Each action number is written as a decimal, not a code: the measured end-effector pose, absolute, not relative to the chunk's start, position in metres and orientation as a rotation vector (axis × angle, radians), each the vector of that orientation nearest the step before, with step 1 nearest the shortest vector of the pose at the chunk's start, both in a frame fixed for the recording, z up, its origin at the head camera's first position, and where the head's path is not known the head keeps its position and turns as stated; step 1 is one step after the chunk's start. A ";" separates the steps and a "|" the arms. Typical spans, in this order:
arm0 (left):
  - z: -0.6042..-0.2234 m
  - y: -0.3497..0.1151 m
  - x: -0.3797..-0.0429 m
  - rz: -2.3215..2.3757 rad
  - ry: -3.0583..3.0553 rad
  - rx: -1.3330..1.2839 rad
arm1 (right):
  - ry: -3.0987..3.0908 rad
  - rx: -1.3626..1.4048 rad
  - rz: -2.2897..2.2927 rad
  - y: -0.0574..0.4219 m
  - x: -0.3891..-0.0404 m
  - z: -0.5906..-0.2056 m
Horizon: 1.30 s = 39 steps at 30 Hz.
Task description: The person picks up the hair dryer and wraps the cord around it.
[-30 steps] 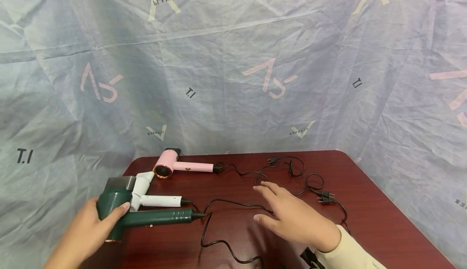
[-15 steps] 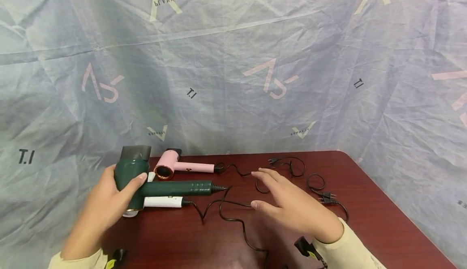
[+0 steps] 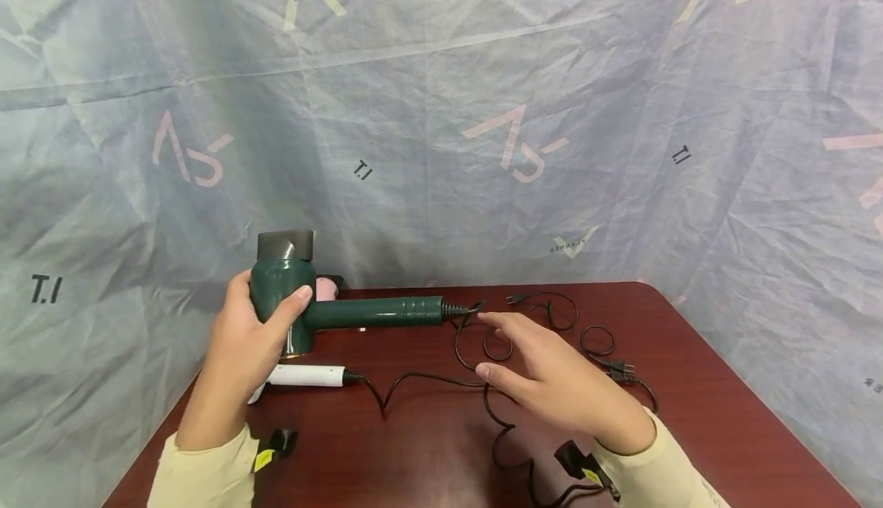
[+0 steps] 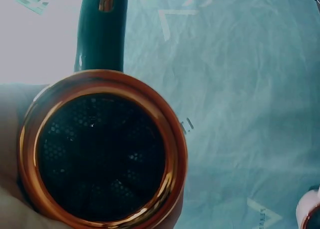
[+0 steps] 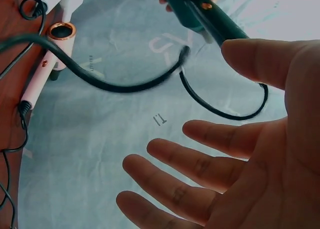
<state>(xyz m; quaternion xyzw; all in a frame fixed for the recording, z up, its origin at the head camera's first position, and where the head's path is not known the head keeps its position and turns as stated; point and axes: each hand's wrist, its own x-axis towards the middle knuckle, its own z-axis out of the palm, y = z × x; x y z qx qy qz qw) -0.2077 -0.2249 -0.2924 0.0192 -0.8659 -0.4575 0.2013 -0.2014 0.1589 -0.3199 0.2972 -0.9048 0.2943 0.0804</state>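
My left hand (image 3: 251, 339) grips a dark green hair dryer (image 3: 375, 312) by its barrel, thumb across the front, and holds it above the table. The dryer's grey nozzle (image 3: 285, 245) points up and its handle extends to the right. In the left wrist view its copper-rimmed intake (image 4: 102, 154) faces the camera. My right hand (image 3: 569, 381) hovers with fingers spread, nearest the dryer's cord; the right wrist view shows the palm (image 5: 260, 189) holding nothing and the black cord (image 5: 120, 86) passing in front. A white hair dryer (image 3: 306, 375) lies below, its head mostly hidden by my left forearm.
A pink hair dryer (image 5: 42, 76) lies at the back left of the dark red table (image 3: 414, 447), mostly hidden in the head view. Black cords with plugs (image 3: 621, 371) spread over the right side. A grey fabric sheet (image 3: 414, 148) hangs around the table.
My left hand has raised the green hair dryer and carried it to the right, trailing its cord. The pink dryer is now mostly covered. My right hand has barely moved.
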 end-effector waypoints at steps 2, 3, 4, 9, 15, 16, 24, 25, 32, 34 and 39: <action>-0.291 -0.221 -0.208 -1.297 -2.401 0.048 | -2.722 0.879 0.910 0.159 -0.202 -0.321; -0.290 -0.220 -0.208 -1.309 -2.391 0.043 | -2.728 0.880 0.922 0.158 -0.202 -0.322; -0.289 -0.218 -0.208 -1.325 -2.376 0.038 | -2.734 0.880 0.933 0.158 -0.203 -0.322; -0.284 -0.211 -0.209 -1.422 -2.261 -0.006 | -2.729 0.892 0.984 0.156 -0.206 -0.323; -0.273 -0.200 -0.213 -1.473 -2.122 0.002 | -2.729 0.833 1.019 0.157 -0.212 -0.324; -0.272 -0.199 -0.214 -1.485 -2.092 0.004 | -2.735 0.818 1.024 0.157 -0.214 -0.325; -0.276 -0.189 -0.218 -1.594 -1.912 -0.019 | -2.788 0.772 1.109 0.152 -0.225 -0.340; -0.276 -0.188 -0.219 -1.604 -1.902 -0.024 | -2.784 0.772 1.104 0.151 -0.226 -0.341; -0.274 -0.181 -0.219 -1.586 -1.860 -0.080 | -2.744 0.817 1.102 0.140 -0.230 -0.353; -0.273 -0.179 -0.217 -1.567 -1.848 -0.092 | -2.731 0.867 1.093 0.136 -0.230 -0.358; -0.274 -0.176 -0.211 -1.514 -1.814 -0.092 | -2.727 1.034 1.022 0.129 -0.226 -0.364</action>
